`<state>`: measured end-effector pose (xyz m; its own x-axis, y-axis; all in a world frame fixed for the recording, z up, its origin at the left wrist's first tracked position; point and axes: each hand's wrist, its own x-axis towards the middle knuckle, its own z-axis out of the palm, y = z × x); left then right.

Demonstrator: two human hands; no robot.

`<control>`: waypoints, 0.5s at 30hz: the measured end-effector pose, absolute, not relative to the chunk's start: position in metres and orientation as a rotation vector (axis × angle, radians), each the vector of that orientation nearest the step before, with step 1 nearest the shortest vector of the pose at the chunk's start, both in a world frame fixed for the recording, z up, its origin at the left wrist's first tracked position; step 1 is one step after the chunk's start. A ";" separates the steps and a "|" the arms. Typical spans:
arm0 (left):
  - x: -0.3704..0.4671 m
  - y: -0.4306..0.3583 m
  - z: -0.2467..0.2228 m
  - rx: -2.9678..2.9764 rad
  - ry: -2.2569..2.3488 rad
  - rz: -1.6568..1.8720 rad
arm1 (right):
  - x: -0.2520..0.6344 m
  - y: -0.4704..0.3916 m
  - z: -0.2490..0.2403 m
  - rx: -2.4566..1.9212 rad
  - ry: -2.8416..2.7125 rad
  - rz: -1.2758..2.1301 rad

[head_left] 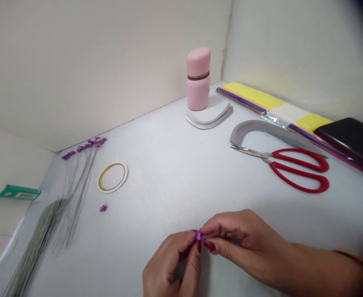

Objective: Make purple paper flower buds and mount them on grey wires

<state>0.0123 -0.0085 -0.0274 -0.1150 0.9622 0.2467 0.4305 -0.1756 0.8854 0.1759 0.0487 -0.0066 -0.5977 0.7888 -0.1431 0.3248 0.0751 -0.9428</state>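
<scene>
Surface: smooth, pale table (156, 165), faintly shadowed beneath the hands. Room: plain off-white walls (107, 62) beyond the hands, two of them meeting in a vertical corner ahead and slightly right.

Specimen: small purple piece (199, 236), shiny and crumpled-looking, between the fingertips of both hands. Left hand (173, 262) pinches it between thumb and index finger. Right hand (246, 239) has its index fingertip at the piece and thumb just beside it; cannot tell whether these grip it too (red nails hide part of the contact).

Ahead-left of the hands: a loose purple scrap (103, 208), similar in colour; a tape roll (125, 178) lying flat beyond it; purple-tipped wires (84, 169) farther off. Well left: a bundle of grey wires (42, 239).

Straight ahead: pink bottle (198, 90), upright, curved grey strips (210, 123) just in front. Ahead-right: red-handled scissors (299, 153); beyond them, a packet of coloured sheets (255, 97), yellow uppermost, with a dark flat object (351, 138) on it.
</scene>
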 end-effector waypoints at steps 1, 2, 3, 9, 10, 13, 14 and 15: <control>0.013 -0.009 -0.029 1.612 1.531 1.306 | 0.176 0.049 -0.006 -1.094 -1.972 1.505; 0.013 -0.009 -0.032 1.608 1.510 1.340 | 0.176 0.049 -0.005 -1.091 -1.995 1.464; 0.014 -0.009 -0.034 1.604 1.491 1.368 | 0.176 0.049 -0.005 -1.091 -2.021 1.415; 0.017 -0.011 -0.035 1.577 1.537 1.364 | 0.177 0.045 -0.008 -0.957 -2.185 1.041; 0.017 -0.012 -0.033 1.581 1.563 1.342 | 0.177 0.045 -0.010 -0.929 -2.216 0.960; 0.017 -0.013 -0.029 1.637 1.630 1.266 | 0.177 0.043 -0.014 -0.885 -2.277 0.783; 0.017 -0.013 -0.028 1.653 1.645 1.250 | 0.177 0.043 -0.015 -0.886 -2.287 0.761; 0.016 -0.013 -0.027 1.661 1.656 1.238 | 0.176 0.043 -0.016 -0.892 -2.293 0.754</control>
<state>0.0163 -0.0127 -0.0266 -0.1446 0.9556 0.2567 0.5166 -0.1483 0.8433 0.1764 0.0431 -0.0155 -0.6215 0.7269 0.2922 0.4119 0.6205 -0.6674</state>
